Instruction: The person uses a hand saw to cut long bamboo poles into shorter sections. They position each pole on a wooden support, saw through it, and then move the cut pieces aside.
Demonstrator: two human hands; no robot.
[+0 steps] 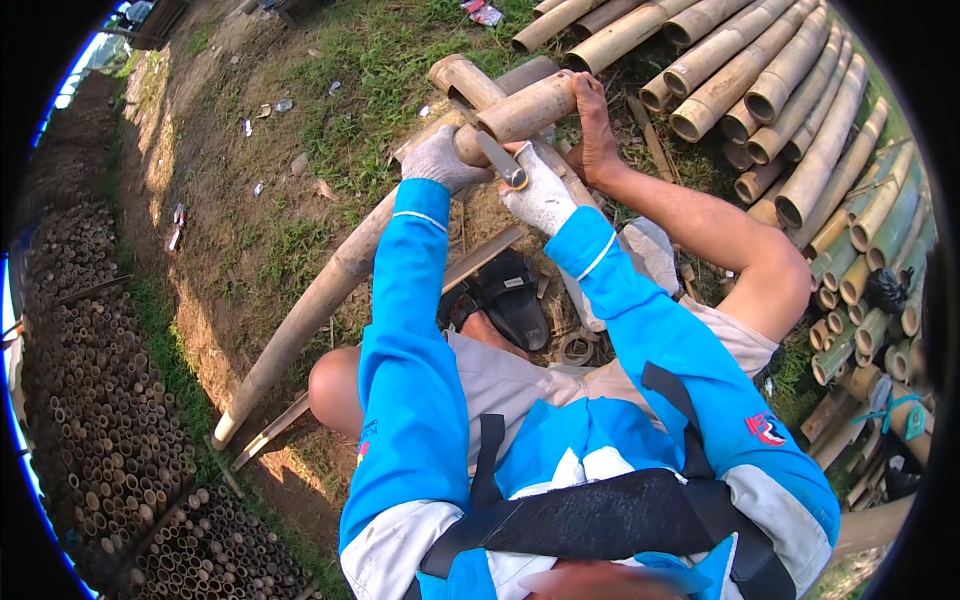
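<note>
A long bamboo pole [335,285] slants from the lower left up to the upper middle, its far part resting across other bamboo pieces [465,82]. My left hand [440,162], in a whitish work glove, is closed around the pole near that far part. Just right of it, my gloved right hand [540,192] is closed on a tool with a flat metal blade [497,157]. The blade lies against the bamboo; its exact kind is unclear. My bare right foot [592,125] presses against the pole's far end.
Cut bamboo poles [720,90] lie stacked at the upper right, with greener ones [885,225] beyond my right knee. Many short bamboo pieces [120,400] stand packed at the left. A black sandal [510,300] and a narrow bamboo strip [480,255] lie between my legs.
</note>
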